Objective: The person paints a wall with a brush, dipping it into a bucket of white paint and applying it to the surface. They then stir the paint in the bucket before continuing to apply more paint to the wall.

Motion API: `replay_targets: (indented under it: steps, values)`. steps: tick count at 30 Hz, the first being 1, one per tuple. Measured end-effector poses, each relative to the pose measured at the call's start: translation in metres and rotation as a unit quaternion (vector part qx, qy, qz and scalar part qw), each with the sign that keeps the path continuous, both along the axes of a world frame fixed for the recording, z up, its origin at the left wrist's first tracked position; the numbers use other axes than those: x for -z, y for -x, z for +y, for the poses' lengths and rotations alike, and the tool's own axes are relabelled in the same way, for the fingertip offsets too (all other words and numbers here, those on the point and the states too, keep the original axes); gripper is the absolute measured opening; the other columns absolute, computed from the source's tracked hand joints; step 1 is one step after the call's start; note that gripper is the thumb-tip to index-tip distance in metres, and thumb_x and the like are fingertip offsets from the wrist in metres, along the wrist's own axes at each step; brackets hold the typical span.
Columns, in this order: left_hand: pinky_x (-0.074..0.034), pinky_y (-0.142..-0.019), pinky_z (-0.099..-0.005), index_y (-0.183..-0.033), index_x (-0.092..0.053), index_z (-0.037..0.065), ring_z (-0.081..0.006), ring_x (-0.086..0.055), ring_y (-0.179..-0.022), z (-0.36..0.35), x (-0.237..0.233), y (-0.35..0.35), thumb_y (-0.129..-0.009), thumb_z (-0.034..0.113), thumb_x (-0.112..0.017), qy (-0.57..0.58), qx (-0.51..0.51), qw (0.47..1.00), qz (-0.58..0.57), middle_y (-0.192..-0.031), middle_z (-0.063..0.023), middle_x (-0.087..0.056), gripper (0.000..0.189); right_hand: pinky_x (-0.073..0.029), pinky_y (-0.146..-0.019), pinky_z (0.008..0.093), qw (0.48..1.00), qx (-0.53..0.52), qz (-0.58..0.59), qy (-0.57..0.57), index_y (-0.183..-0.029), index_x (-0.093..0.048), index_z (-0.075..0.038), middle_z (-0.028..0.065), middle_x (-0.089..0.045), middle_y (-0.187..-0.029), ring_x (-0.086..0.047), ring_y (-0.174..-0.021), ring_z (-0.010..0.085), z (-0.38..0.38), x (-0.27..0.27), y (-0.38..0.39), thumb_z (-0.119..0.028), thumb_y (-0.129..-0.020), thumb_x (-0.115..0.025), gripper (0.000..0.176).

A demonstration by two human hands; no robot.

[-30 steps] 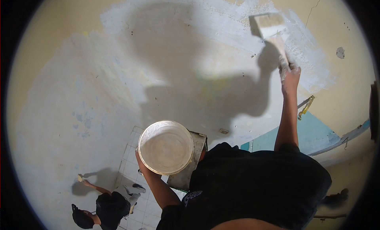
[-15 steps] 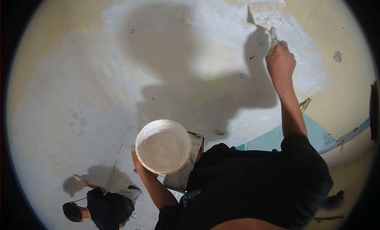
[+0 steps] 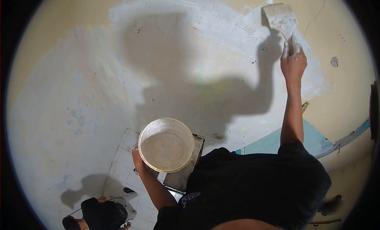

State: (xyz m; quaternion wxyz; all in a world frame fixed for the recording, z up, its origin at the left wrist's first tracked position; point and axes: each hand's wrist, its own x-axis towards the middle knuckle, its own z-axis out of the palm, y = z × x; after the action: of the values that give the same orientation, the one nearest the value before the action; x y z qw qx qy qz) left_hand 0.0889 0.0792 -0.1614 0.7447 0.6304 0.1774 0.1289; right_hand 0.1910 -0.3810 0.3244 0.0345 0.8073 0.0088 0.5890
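In the head view, my right hand (image 3: pixel 293 63) is closed round the handle of a wide paint brush (image 3: pixel 280 15), its bristles up against the wall at the upper right. White coating smears my fingers and the brush. A round, pale bucket (image 3: pixel 166 145) is held at its left side by my left hand (image 3: pixel 137 155), whose fingers are mostly hidden behind it. Residue coats the inside of the bucket. Fresh white paint (image 3: pixel 221 22) spreads over the beige wall (image 3: pixel 87 12) below and left of the brush.
A co-worker in dark clothes (image 3: pixel 103 214) is at the lower left, near a white tiled floor (image 3: pixel 146 194). A worn flat board or platform (image 3: pixel 180 178) lies below the bucket. A teal wall panel (image 3: pixel 273 139) is at the right. A crack (image 3: pixel 316 14) runs down the upper right wall.
My right hand has moved right and slightly down with the brush, its grip turned to show the fingers. The bucket has shifted slightly right. The co-worker has moved lower, their raised hand no longer visible.
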Motion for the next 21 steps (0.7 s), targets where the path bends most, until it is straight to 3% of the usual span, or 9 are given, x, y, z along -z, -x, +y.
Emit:
replay_targets:
  steps: [5, 9, 10, 13, 14, 17, 18, 20, 21]
  values:
    - [-0.048, -0.057, -0.0356, -0.084, -0.065, -0.003, -0.0193, -0.063, -0.063, -0.002, 0.009, 0.002, -0.079, 0.021, -0.055, 0.121, -0.024, 0.992, 0.014, -0.075, -0.0140, -0.067, 0.026, -0.049, -0.067, 0.0434, 0.993, 0.025, 0.081, -0.077, -0.115, -0.057, -0.002, 0.0243, -0.062, -0.081, -0.061, -0.075, 0.0403, -0.001, 0.019, -0.031, -0.017, -0.081, -0.058, 0.038]
    - [-0.049, -0.057, -0.0355, -0.086, -0.065, -0.004, -0.0196, -0.063, -0.062, -0.015, -0.028, 0.007, -0.080, 0.019, -0.054, 0.121, -0.015, 0.993, 0.000, -0.075, -0.0124, -0.067, 0.026, -0.050, -0.065, 0.0442, 0.983, 0.038, 0.147, -0.101, -0.116, -0.057, -0.002, 0.0268, -0.061, -0.079, -0.061, -0.073, 0.0417, -0.002, 0.068, -0.023, -0.017, -0.081, -0.057, 0.038]
    - [-0.049, -0.057, -0.0356, -0.086, -0.065, -0.003, -0.0196, -0.063, -0.062, -0.016, -0.031, 0.008, -0.080, 0.019, -0.055, 0.134, -0.013, 0.991, 0.003, -0.075, -0.0126, -0.067, 0.026, -0.050, -0.065, 0.0408, 0.984, 0.016, 0.147, -0.095, -0.113, -0.058, 0.001, 0.0250, -0.062, -0.076, -0.064, -0.071, 0.0357, 0.003, 0.077, -0.016, -0.018, -0.082, -0.058, 0.037]
    - [-0.049, -0.058, -0.0357, -0.086, -0.065, -0.003, -0.0199, -0.063, -0.063, -0.016, -0.034, 0.010, -0.079, 0.020, -0.055, 0.162, -0.011, 0.987, 0.009, -0.076, -0.0132, -0.068, 0.026, -0.049, -0.064, 0.0406, 0.962, -0.174, 0.119, -0.175, -0.108, -0.058, 0.006, 0.0220, -0.063, -0.072, -0.064, -0.068, 0.0334, -0.010, 0.098, -0.013, -0.020, -0.081, -0.061, 0.038]
    - [-0.049, -0.058, -0.0358, -0.086, -0.065, -0.003, -0.0201, -0.063, -0.063, -0.015, -0.033, 0.009, -0.079, 0.020, -0.055, 0.158, -0.010, 0.987, 0.008, -0.076, -0.0134, -0.068, 0.026, -0.048, -0.057, 0.0330, 0.937, -0.182, 0.185, -0.233, -0.114, -0.056, 0.006, 0.0129, -0.065, -0.069, -0.061, -0.061, 0.0186, -0.018, 0.093, -0.003, -0.017, -0.081, -0.064, 0.041]
    - [-0.049, -0.058, -0.0360, -0.086, -0.065, -0.003, -0.0206, -0.063, -0.064, -0.009, -0.026, 0.009, -0.079, 0.021, -0.056, 0.127, -0.008, 0.992, 0.001, -0.077, -0.0138, -0.068, 0.026, -0.045, -0.049, 0.0256, 0.893, -0.272, 0.124, -0.336, -0.117, -0.056, 0.004, 0.0051, -0.062, -0.067, -0.054, -0.053, 0.0088, -0.021, 0.062, 0.014, -0.005, -0.082, -0.060, 0.036]
    - [-0.049, -0.059, -0.0361, -0.086, -0.065, -0.003, -0.0208, -0.063, -0.064, -0.008, -0.023, 0.009, -0.079, 0.021, -0.056, 0.116, -0.008, 0.993, 0.000, -0.077, -0.0140, -0.068, 0.026, -0.047, -0.051, 0.0264, 0.923, -0.231, 0.103, -0.291, -0.117, -0.055, 0.004, 0.0077, -0.063, -0.068, -0.057, -0.056, 0.0098, -0.045, 0.053, 0.010, -0.004, -0.081, -0.059, 0.037]
    - [-0.049, -0.059, -0.0362, -0.086, -0.065, -0.002, -0.0212, -0.064, -0.065, -0.006, -0.016, 0.009, -0.078, 0.021, -0.056, 0.096, -0.005, 0.995, -0.004, -0.077, -0.0143, -0.068, 0.026, -0.051, -0.063, 0.0351, 0.990, -0.074, 0.054, -0.110, -0.113, -0.057, 0.002, 0.0220, -0.065, -0.083, -0.065, -0.070, 0.0329, -0.038, 0.010, 0.028, -0.009, -0.081, -0.059, 0.034]
    - [-0.049, -0.059, -0.0363, -0.086, -0.065, -0.002, -0.0213, -0.064, -0.065, -0.005, -0.014, 0.009, -0.078, 0.021, -0.057, 0.086, -0.003, 0.996, -0.004, -0.078, -0.0144, -0.068, 0.026, -0.050, -0.068, 0.0414, 0.998, 0.015, 0.020, -0.063, -0.105, -0.060, 0.002, 0.0225, -0.063, -0.083, -0.062, -0.077, 0.0400, -0.018, -0.006, 0.040, -0.016, -0.083, -0.055, 0.028]
